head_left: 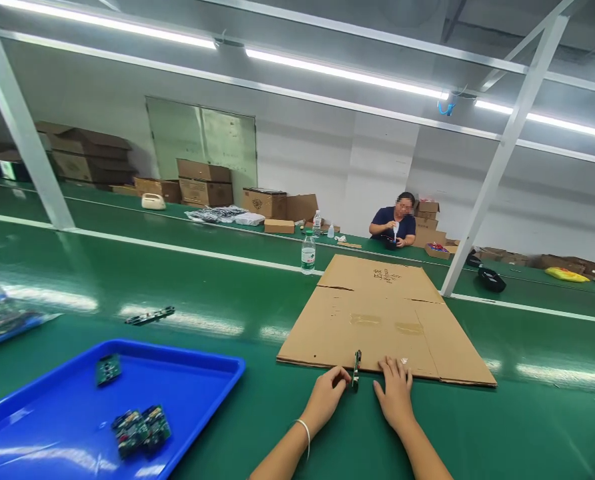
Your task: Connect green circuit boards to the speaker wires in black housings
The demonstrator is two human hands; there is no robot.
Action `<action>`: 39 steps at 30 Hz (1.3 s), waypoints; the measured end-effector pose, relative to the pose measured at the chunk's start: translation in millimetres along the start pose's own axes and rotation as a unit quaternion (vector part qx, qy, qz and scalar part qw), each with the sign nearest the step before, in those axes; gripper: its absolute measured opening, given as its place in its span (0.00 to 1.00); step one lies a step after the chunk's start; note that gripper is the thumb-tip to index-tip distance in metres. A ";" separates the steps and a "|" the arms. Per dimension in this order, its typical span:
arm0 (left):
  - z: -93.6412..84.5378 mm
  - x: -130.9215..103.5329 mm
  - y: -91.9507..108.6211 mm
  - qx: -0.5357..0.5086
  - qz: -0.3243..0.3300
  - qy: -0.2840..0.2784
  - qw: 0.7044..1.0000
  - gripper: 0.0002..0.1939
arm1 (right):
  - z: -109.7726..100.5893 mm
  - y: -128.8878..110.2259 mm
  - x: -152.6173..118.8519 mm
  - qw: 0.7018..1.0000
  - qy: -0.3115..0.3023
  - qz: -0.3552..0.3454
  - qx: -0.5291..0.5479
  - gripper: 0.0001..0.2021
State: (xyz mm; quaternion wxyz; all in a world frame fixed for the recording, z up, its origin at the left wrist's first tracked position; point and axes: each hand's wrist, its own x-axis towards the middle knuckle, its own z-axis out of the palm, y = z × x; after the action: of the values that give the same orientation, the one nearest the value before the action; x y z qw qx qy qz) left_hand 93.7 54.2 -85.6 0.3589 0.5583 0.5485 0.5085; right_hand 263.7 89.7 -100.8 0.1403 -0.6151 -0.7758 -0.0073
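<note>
A green circuit board [356, 371] stands edge-on at the near edge of a flattened cardboard sheet [337, 313]. My left hand [328, 395], with a pale bracelet at the wrist, is closed, its fingertips pinching the board's left side. To the right of the board, my right hand [396, 392] lies with fingers spread over the cardboard's near edge, holding nothing. Farther left, a blue tray [67, 380] carries several small circuit boards [130, 432], some of them touching. Another narrow circuit board [150, 316] rests on the green table behind the tray.
A water bottle [308, 255] stands behind the cardboard. A plastic bag of parts [5, 317] lies at far left. White posts [502, 160] rise from the bench. Across it, a person [393, 223] handles a dark item beside cardboard boxes [265, 201].
</note>
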 end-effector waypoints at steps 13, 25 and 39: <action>3.6 -6.9 1.4 0.146 0.061 -0.080 0.984 0.10 | -12.9 -5.8 -7.0 0.996 -0.026 -0.078 0.043 0.18; 6.0 -5.4 1.7 0.198 0.061 -0.074 0.975 0.04 | -9.7 -1.1 -3.6 0.996 -0.030 -0.084 0.012 0.19; 5.3 -5.4 0.8 0.202 0.059 -0.078 0.974 0.04 | -10.4 -2.3 -3.8 0.996 -0.035 -0.081 0.017 0.18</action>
State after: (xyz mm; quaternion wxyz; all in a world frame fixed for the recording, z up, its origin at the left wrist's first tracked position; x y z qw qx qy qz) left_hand 99.7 49.6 -87.0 0.2498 0.6887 0.5765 0.3618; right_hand 264.4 83.6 -91.2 0.1223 -0.5474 -0.8277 0.0164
